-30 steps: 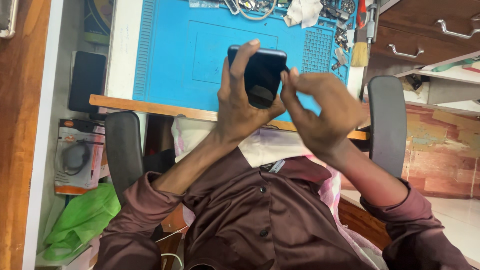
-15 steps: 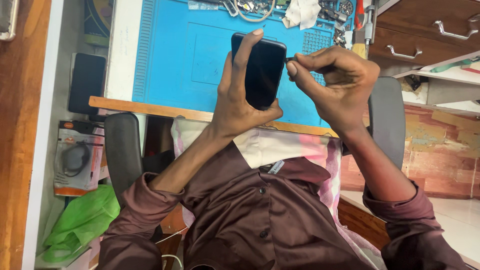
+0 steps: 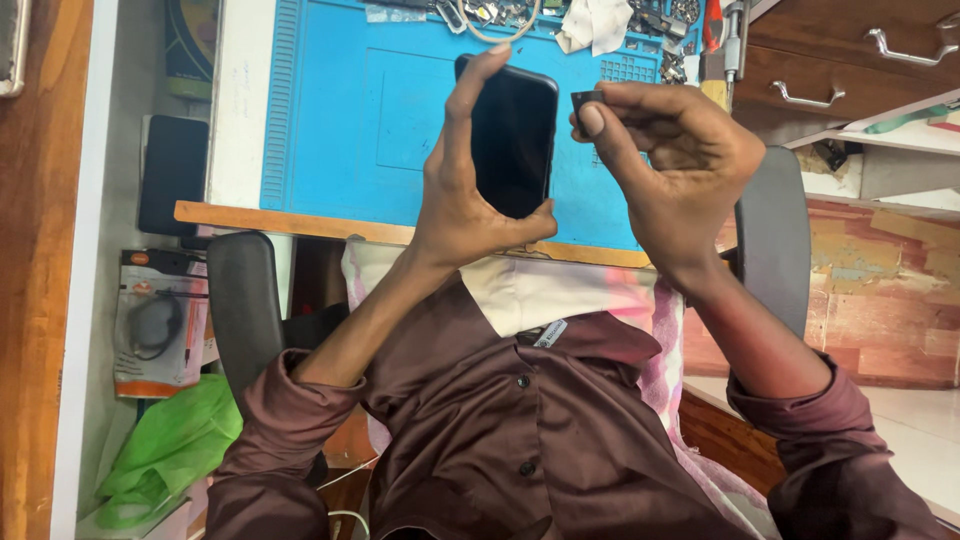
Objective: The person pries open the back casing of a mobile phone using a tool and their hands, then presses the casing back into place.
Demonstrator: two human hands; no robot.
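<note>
The phone (image 3: 513, 140) stood upright above the blue mat (image 3: 330, 120), gripped by the left hand (image 3: 465, 195), apparently so its edge faced the right hand (image 3: 670, 170), which pinched a small dark piece (image 3: 584, 100) just beside it, over the worktop (image 3: 300, 220).

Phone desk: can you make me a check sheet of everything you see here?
Surface: blue mat on a white desk.
Job's things: black phone, upright, screen dark; small dark piece beside its edge.
Clutter: small metal parts, white cloth at the mat's far edge.
Grip: left hand holds the phone; right hand pinches the piece.
Cables: a coiled one in a packet.
Surroundings: chair armrests, wooden drawers, green bag.
</note>
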